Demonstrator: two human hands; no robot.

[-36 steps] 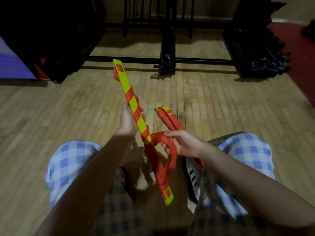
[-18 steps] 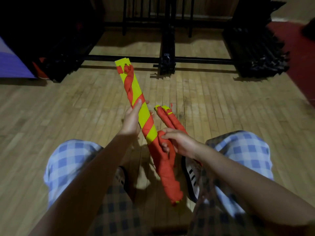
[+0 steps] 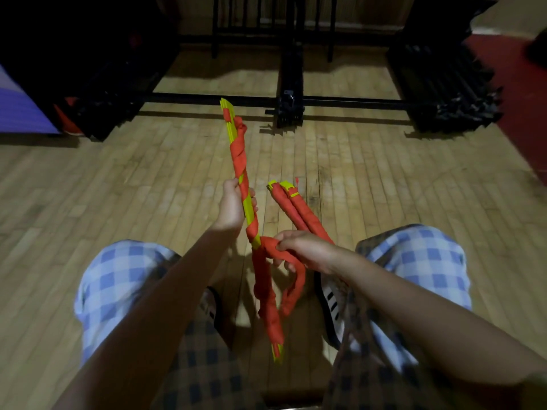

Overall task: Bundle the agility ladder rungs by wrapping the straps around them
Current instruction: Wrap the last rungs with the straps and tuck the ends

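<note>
Head view: left hand (image 3: 233, 207) grips rungs (image 3: 248, 208); right hand (image 3: 305, 250) pinches strap (image 3: 284, 255); wrapped bundles (image 3: 296, 211) beside.

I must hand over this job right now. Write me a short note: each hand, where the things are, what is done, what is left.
Left hand grips the rung bundle at mid-length, held tilted above the floor.
Right hand pinches the loose strap beside the bundle.
Done: strap spirals around most of the bundle; two wrapped bundles lie on the floor.
Left: wind the remaining loop on and secure the end.

Left hand (image 3: 233, 207) grips rungs (image 3: 250, 214) — right hand (image 3: 305, 251) pinches strap (image 3: 291, 287).
</note>
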